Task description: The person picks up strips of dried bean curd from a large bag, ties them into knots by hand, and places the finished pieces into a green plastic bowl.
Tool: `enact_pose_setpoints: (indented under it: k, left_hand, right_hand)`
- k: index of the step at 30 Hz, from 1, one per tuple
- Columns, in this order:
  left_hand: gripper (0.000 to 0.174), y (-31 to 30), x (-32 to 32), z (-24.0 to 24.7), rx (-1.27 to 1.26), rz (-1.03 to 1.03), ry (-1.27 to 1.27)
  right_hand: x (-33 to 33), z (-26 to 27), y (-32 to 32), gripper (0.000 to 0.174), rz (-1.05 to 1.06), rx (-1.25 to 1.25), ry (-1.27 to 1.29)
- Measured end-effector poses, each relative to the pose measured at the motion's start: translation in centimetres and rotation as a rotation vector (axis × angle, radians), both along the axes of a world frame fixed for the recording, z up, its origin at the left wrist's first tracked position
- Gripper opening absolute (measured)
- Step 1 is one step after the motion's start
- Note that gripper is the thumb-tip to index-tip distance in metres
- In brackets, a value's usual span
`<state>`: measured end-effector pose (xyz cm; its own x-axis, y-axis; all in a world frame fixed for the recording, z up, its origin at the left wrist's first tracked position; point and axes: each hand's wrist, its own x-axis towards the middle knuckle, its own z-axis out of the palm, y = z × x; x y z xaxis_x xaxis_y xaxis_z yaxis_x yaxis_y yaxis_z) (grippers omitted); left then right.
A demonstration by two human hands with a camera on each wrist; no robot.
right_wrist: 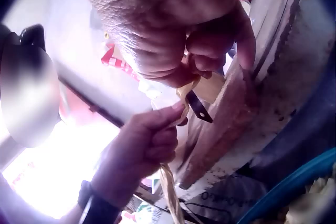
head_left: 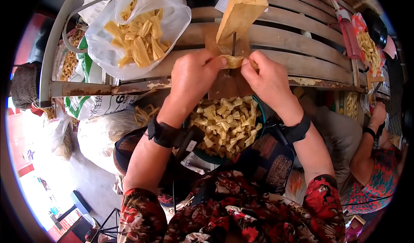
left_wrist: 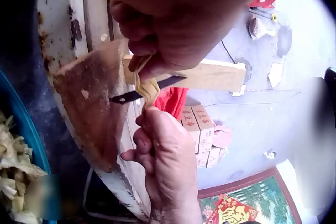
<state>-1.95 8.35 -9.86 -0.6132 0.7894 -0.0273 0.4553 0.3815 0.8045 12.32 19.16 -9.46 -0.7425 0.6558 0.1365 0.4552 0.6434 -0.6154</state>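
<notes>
Both hands pinch a yellow, pleated strip like tofu skin (head_left: pixel 233 62) stretched between them. My left hand (head_left: pixel 193 75) grips its left part, and a loose tail of the strip (right_wrist: pixel 169 192) hangs below that hand in the right wrist view. My right hand (head_left: pixel 269 77) holds the other side between thumb and curled fingers. The strip crosses a thin dark blade (left_wrist: pixel 170 81) that stands out from a wooden board (head_left: pixel 217 90). Behind the blade a pale wooden block (head_left: pixel 241 12) rises from the board. Below the hands, a teal basin (head_left: pixel 262 113) holds many yellow knotted pieces (head_left: pixel 226 126).
The board lies on a slatted bench (head_left: pixel 297 40) with a rusty front edge. A clear plastic bag (head_left: pixel 177 21) of yellow strips (head_left: pixel 140 40) lies on the left. A red-handled tool (head_left: pixel 348 36) is at right. Another person's arm (head_left: pixel 366 156) shows at far right.
</notes>
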Motion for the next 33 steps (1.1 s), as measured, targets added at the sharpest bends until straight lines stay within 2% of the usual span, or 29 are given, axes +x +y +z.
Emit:
enact_pose_setpoints:
  k: [3, 5, 6, 9, 10, 11, 13, 16, 17, 19, 21, 22, 23, 25, 27, 28, 32, 33]
  left_hand:
    - [0.028, 0.0, 0.0, -0.1, -0.02, 0.044, -0.004]
    - [0.021, -1.2, -1.3, -1.8, -0.012, 0.107, 0.064]
    - [0.023, -2.2, -1.6, -1.8, -0.067, 0.106, 0.006]
    - [0.027, -4.2, 1.0, 2.1, -0.023, 0.04, -0.432]
    - [0.028, -4.3, 2.4, 3.5, -0.03, 0.011, -0.526]
    - [0.024, -4.6, 3.3, 4.2, -0.029, -0.097, -0.592]
    - [0.023, -5.8, 5.4, 7.1, 0.091, -0.203, -0.834]
    - [0.021, -9.7, 5.5, 9.5, 0.129, -0.234, -0.891]
    - [0.015, -11.3, 4.9, 8.9, 0.179, -0.361, -0.881]
    - [0.021, -12.2, 4.8, 9.2, -0.065, -0.23, -0.945]
    - [0.033, -11.8, 5.2, 8.0, 0.075, -0.341, -0.891]
    - [0.044, -11.4, 5.3, 8.8, 0.033, -0.399, -0.853]
    - [0.029, -10.9, 5.8, 9.7, -0.057, -0.371, -0.885]
    - [0.014, -11.3, 7.1, 9.3, 0.065, -0.304, -0.73]
    - [0.02, -11.9, 6.6, 9.3, 0.182, -0.225, -0.877]
    - [0.019, -12.1, 6.4, 9.3, 0.199, -0.194, -1.045]
    - [0.018, -11.2, 8.2, 9.7, 0.238, -0.216, -1.234]
    - [0.019, -11.3, 8.2, 9.6, 0.222, -0.194, -1.207]
  right_hand:
    - [0.3, 0.7, 0.0, 0.026, -0.01, -0.008, -0.072]
    - [1.8, 0.8, 1.1, 0.029, -0.068, -0.102, -0.221]
    - [2.3, 1.0, 1.7, 0.032, -0.102, -0.14, -0.29]
    - [4.3, 3.2, -1.2, 0.039, 0.076, -0.252, -0.121]
    - [4.6, 3.6, -2.4, 0.052, 0.095, -0.269, -0.041]
    - [4.5, 3.8, -3.5, 0.04, 0.13, -0.335, 0.129]
    - [5.1, 4.4, -5.5, 0.03, 0.022, -0.774, 0.37]
    - [6.7, 6.3, -5.2, 0.023, -0.088, -1.035, 0.66]
    - [7.6, 6.4, -4.6, 0.022, -0.099, -1.068, 0.752]
    - [7.9, 8.4, -5.6, 0.02, -0.11, -0.944, 0.753]
    - [7.8, 9.7, -9.5, 0.014, 0.037, -0.982, 0.819]
    - [8.9, 10.7, -10.4, 0.012, 0.224, -0.961, 0.596]
    - [10.0, 11.7, -11.2, 0.012, 0.425, -0.897, 0.383]
    - [10.0, 11.2, -11.9, 0.014, 0.42, -0.786, 0.381]
    - [9.9, 9.7, -11.9, 0.017, 0.088, -1.01, 0.405]
    - [9.9, 8.6, -11.7, 0.019, 0.056, -1.076, 0.417]
    - [9.3, 7.3, -11.7, 0.019, 0.157, -1.344, 0.428]
    - [9.3, 7.0, -11.7, 0.019, 0.131, -1.285, 0.422]
